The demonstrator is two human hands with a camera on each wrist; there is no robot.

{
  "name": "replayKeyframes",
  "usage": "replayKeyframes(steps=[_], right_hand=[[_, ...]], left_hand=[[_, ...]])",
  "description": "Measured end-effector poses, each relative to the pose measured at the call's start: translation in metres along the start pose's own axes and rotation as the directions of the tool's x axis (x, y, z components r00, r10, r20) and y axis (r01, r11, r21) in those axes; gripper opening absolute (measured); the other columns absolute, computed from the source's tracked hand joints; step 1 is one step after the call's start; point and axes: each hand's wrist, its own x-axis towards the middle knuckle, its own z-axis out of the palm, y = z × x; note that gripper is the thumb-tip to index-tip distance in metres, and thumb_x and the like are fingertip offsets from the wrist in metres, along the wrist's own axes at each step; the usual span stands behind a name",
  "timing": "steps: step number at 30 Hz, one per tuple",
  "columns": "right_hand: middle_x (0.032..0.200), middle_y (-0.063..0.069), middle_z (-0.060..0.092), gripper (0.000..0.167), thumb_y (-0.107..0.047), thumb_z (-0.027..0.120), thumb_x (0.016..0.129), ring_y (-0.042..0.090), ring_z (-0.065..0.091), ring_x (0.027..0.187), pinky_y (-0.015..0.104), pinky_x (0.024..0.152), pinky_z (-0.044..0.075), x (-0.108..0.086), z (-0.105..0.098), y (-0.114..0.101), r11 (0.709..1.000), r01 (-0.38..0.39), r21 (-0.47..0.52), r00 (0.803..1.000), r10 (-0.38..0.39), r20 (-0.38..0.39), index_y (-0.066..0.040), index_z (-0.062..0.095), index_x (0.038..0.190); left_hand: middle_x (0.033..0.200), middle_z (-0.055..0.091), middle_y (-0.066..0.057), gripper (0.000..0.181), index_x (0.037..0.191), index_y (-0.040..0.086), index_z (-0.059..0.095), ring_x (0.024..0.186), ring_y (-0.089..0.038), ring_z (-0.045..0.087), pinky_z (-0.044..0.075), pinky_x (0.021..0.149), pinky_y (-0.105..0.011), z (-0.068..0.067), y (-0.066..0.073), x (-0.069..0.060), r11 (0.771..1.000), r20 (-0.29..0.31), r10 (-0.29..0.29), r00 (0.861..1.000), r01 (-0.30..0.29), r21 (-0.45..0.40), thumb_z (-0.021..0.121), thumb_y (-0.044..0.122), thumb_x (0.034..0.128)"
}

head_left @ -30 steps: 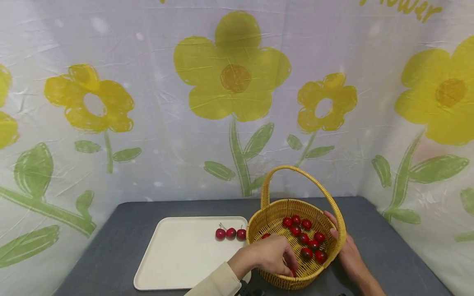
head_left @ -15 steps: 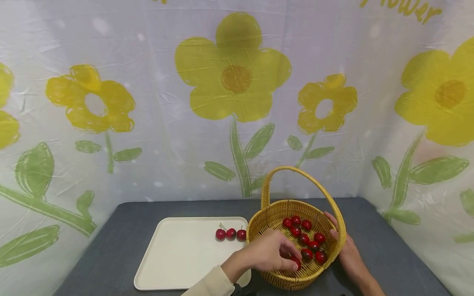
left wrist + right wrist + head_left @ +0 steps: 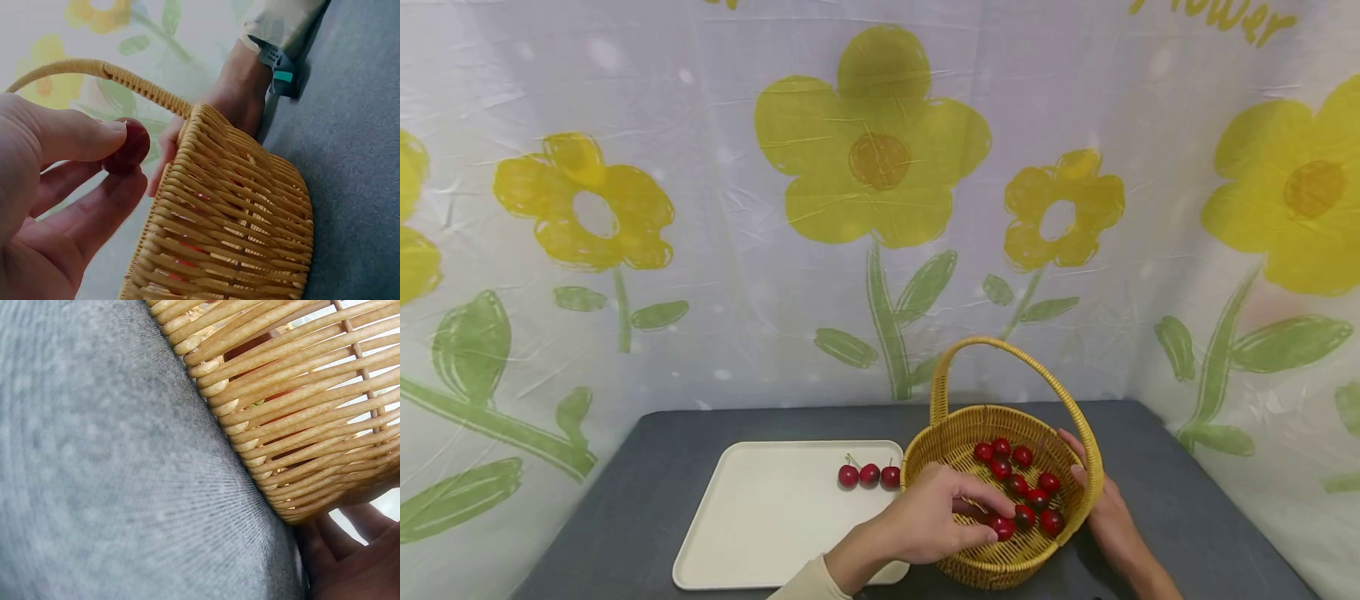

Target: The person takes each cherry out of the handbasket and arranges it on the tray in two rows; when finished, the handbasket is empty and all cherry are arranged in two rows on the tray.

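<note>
My left hand (image 3: pixel 928 512) is over the near left part of a yellow wicker basket (image 3: pixel 992 575). Between thumb and fingertips it pinches a dark red cherry (image 3: pixel 130 149), seen against the basket's rim in the left wrist view. Several more red cherries (image 3: pixel 1017 485) lie inside the basket. On the outside right of the basket my right hand (image 3: pixel 1108 512) rests against the wall, fingers extended, partly behind the tall handle (image 3: pixel 1078 417). In the right wrist view its fingers (image 3: pixel 365 522) touch the woven side near the base.
Left of the basket a cream tray (image 3: pixel 760 517) lies on the dark grey table (image 3: pixel 625 533). Three stemmed cherries (image 3: pixel 868 476) sit in a row by its far right corner, close to the basket. A flower-printed cloth (image 3: pixel 722 333) hangs behind.
My left hand has lifted a cherry from the basket's bottom, and its back has turned so thumb and fingertips show. The right hand and basket have stayed in place.
</note>
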Motion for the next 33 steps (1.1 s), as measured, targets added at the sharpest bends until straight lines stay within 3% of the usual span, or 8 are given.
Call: replayKeyframes(steps=[5,14,21,33], right_hand=[[0.172,0.023,0.037,0.058,-0.034,0.035,0.122,-0.014,0.052,0.134,0.013,0.101,0.050,-0.001,0.000,0.000,1.000,0.016,-0.001,1.000,-0.016,-0.003,-0.016,0.024,0.176],[0.172,0.023,0.036,0.057,-0.034,0.034,0.122,-0.015,0.052,0.132,0.014,0.099,0.051,-0.001,0.000,0.000,1.000,0.012,-0.009,1.000,-0.012,0.001,-0.020,0.023,0.176],[0.173,0.022,0.036,0.057,-0.034,0.034,0.122,-0.016,0.051,0.133,0.013,0.100,0.051,0.000,0.001,0.001,1.000,0.015,-0.005,1.000,-0.015,0.002,-0.020,0.024,0.176],[0.169,0.019,0.040,0.057,-0.033,0.034,0.122,-0.014,0.054,0.133,0.015,0.099,0.053,-0.001,0.001,0.001,0.999,0.033,-0.003,0.999,-0.033,0.004,-0.017,0.024,0.176]], left_hand=[[0.123,0.083,-0.002,0.028,0.123,0.007,0.083,0.118,0.001,0.072,0.057,0.099,-0.016,-0.003,0.004,-0.012,0.991,-0.017,0.015,1.000,-0.017,-0.133,0.082,0.003,0.0953],[0.126,0.081,-0.011,0.030,0.125,0.006,0.082,0.115,-0.004,0.075,0.062,0.099,-0.026,-0.016,0.009,-0.038,0.966,-0.047,-0.021,0.999,0.008,-0.258,0.082,0.007,0.0947],[0.127,0.080,-0.016,0.028,0.124,0.006,0.082,0.117,-0.010,0.076,0.063,0.099,-0.028,-0.036,0.004,-0.065,0.973,-0.121,-0.036,0.992,0.007,-0.230,0.082,0.009,0.0964],[0.122,0.081,-0.016,0.028,0.124,0.007,0.081,0.114,-0.017,0.078,0.065,0.100,-0.039,-0.082,-0.010,-0.123,0.986,-0.284,-0.047,0.958,-0.001,-0.164,0.080,0.001,0.0968]])
